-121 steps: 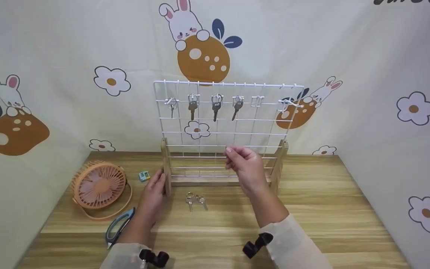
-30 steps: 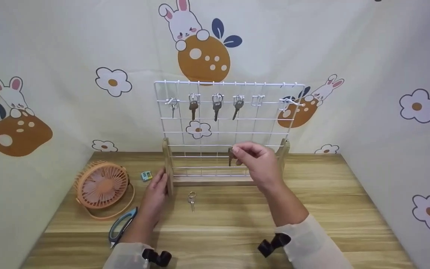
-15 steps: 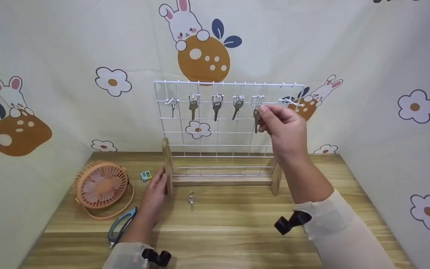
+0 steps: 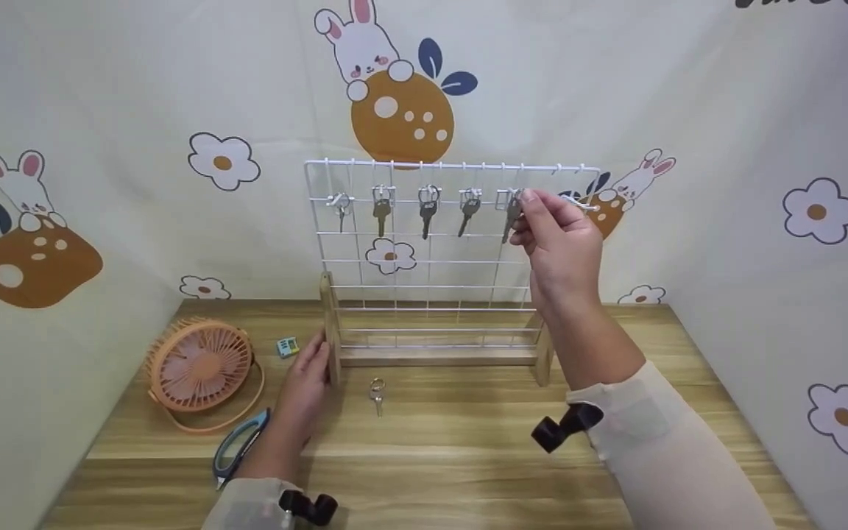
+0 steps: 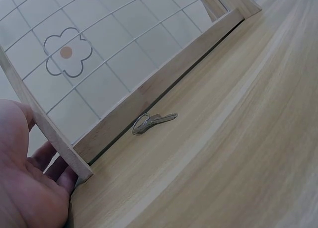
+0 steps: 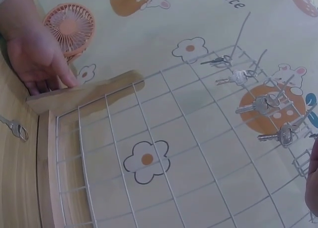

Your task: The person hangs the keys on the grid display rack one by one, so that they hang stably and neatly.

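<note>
In the head view, my right hand pinches a key by its upper end at the fifth hook of the white wire grid rack. Its ring is hidden behind my fingertips. Keys hang from the hooks to the left, among them a dark key and a slimmer one. My left hand holds the rack's left wooden post low down, fingers passing behind it in the left wrist view. One more key on a ring lies on the table in front of the rack.
An orange fan stands at the left. Beside the left forearm lies a blue-handled tool, and a small teal item is near the left post. A bare hook juts out at the rack's right end.
My right hand has taken a key from the table, raised it and moved right to the fifth hook. One key now lies where two were. The left hand stays on the post.
</note>
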Motion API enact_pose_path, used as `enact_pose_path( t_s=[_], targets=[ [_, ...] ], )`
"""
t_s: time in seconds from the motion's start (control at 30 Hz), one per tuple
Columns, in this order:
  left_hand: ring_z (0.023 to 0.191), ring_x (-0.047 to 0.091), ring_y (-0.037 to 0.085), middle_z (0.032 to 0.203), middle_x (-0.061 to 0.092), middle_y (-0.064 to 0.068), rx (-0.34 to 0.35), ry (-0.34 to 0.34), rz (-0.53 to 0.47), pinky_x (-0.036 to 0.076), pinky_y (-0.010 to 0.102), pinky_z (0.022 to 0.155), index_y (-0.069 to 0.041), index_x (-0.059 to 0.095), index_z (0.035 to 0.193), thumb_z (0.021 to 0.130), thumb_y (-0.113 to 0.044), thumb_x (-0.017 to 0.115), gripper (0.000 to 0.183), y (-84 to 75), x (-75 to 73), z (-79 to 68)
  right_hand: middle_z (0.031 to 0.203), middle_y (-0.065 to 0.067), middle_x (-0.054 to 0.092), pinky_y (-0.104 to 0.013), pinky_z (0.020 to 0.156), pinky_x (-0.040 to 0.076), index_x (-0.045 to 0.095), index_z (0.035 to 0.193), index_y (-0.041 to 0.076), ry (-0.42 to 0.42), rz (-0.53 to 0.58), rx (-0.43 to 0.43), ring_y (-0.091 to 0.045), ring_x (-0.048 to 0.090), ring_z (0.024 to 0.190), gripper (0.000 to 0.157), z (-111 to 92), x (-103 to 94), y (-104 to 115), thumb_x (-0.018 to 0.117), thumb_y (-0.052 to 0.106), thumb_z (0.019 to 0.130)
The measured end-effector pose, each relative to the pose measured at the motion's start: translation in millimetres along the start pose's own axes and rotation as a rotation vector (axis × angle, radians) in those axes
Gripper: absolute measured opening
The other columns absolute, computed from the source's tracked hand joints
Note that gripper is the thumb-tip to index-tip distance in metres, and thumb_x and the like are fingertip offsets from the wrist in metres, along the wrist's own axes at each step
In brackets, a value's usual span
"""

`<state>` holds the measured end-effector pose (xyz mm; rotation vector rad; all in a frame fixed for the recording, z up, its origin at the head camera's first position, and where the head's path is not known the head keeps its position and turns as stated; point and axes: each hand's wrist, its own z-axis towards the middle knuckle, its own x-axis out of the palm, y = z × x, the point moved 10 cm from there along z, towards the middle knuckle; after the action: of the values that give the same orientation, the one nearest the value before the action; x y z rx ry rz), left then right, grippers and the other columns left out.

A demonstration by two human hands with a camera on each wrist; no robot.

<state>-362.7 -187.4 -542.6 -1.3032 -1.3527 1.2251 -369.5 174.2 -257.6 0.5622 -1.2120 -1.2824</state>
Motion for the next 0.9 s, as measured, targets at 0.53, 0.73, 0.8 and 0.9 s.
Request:
enact_pose_path(
  t_s=[0.53, 0.73, 0.8, 0.9],
  targets=[
    [0.165, 0.025, 0.038, 0.179, 0.023, 0.013, 0.004, 0.000, 0.031, 0.022, 0.055, 0.137, -0.027, 0.026, 0.172, 0.115, -0.051, 0.041, 0.063, 1.6, -0.3, 1.9, 0.093, -0.005, 0.075, -0.022, 0.068, 0.063, 0.073, 0.115, -0.006, 0.013, -0.087, 0.074, -0.013, 0.068, 0.077, 0.028, 0, -18.6, -45, 0.075, 0.019, 0.102],
    [0.167, 0.021, 0.038, 0.180, 0.020, 0.014, 0.002, 0.002, -0.013, 0.020, 0.055, 0.137, -0.022, 0.024, 0.172, 0.116, -0.047, 0.040, 0.064, 0.6, 0.2, 2.5, 0.087, -0.003, 0.075, -0.023, 0.066, 0.062, 0.075, 0.107, -0.002, 0.044, -0.080, 0.137, -0.015, 0.068, 0.075, 0.019, -23, -24.5, -88, 0.074, 0.016, 0.103],
    [0.167, 0.021, 0.037, 0.180, 0.020, 0.013, -0.005, 0.001, -0.009, 0.020, 0.054, 0.137, -0.023, 0.024, 0.172, 0.116, -0.048, 0.039, 0.063, 0.8, -0.2, 2.2, 0.086, -0.003, 0.075, -0.023, 0.066, 0.062, 0.075, 0.103, -0.002, 0.054, -0.070, 0.160, -0.014, 0.068, 0.073, 0.016, -33, -25.5, -104, 0.073, 0.014, 0.103],
    [0.167, 0.021, 0.036, 0.180, 0.021, 0.012, -0.006, 0.003, -0.017, 0.020, 0.054, 0.137, -0.024, 0.025, 0.172, 0.116, -0.048, 0.040, 0.063, 1.1, -0.6, 1.9, 0.082, -0.004, 0.073, -0.023, 0.064, 0.061, 0.075, 0.099, -0.001, 0.079, -0.064, 0.191, -0.014, 0.066, 0.071, 0.011, -48, -23.8, -128, 0.072, 0.009, 0.102]
  ],
)
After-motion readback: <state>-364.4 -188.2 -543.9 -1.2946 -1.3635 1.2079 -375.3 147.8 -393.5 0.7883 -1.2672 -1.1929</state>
